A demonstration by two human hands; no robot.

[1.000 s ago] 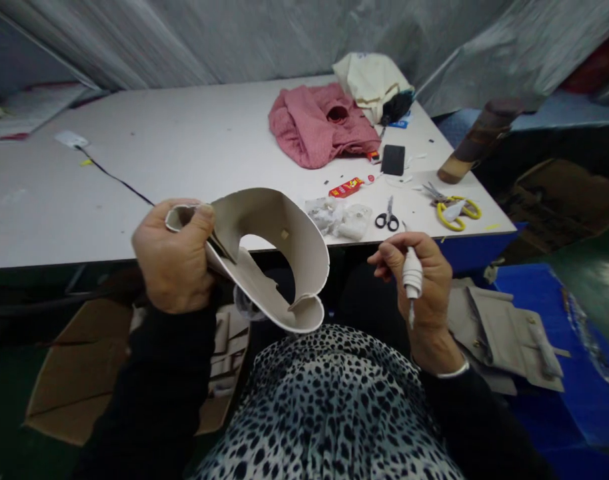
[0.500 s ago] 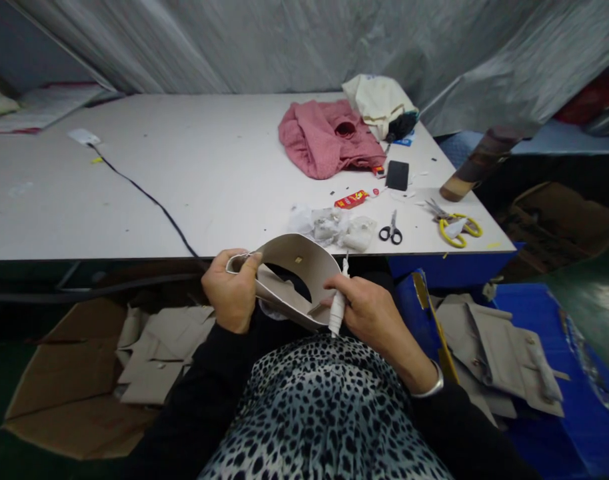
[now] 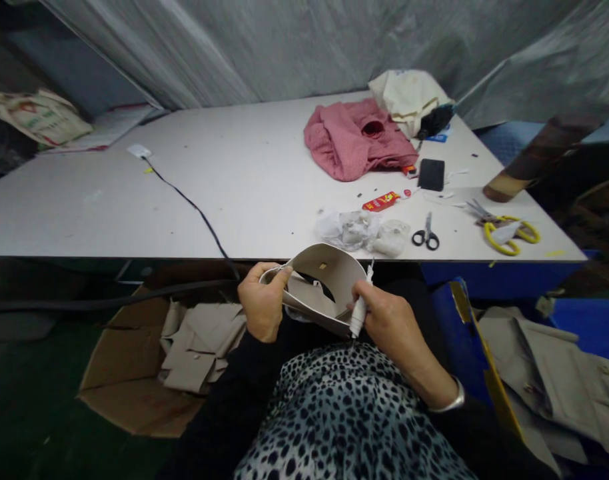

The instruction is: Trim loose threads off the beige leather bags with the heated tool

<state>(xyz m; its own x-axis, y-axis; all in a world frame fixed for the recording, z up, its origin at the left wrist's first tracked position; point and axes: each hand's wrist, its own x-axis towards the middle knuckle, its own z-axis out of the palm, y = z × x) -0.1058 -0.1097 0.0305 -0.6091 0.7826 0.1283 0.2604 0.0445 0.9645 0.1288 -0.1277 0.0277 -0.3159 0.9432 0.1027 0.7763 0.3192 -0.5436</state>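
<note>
A beige leather-like bag piece (image 3: 345, 272) is held above my lap, curved open so its inside and a small metal fitting show. My left hand (image 3: 262, 301) pinches its rolled left end between thumb and fingers. My right hand (image 3: 392, 320) is closed around a thin tool wrapped in white tape (image 3: 359, 308), its narrow metal tip pointing up. That tool stands at the right edge of the bag piece. Whether the right fingertips also grip the piece is hard to see.
On the white table (image 3: 224, 173) lie clear plastic bags (image 3: 362, 230), black-handled scissors (image 3: 426, 235), yellow-handled scissors (image 3: 509, 230), a pink garment (image 3: 357, 143) and a brown bottle (image 3: 529, 163). A cardboard box (image 3: 119, 380) and a blue bin (image 3: 449, 320) hold more beige pieces.
The view has turned left, so the table and boxes appear farther right. Both hands keep their grip, and the bag piece is nearly the same in shape and tilt.
</note>
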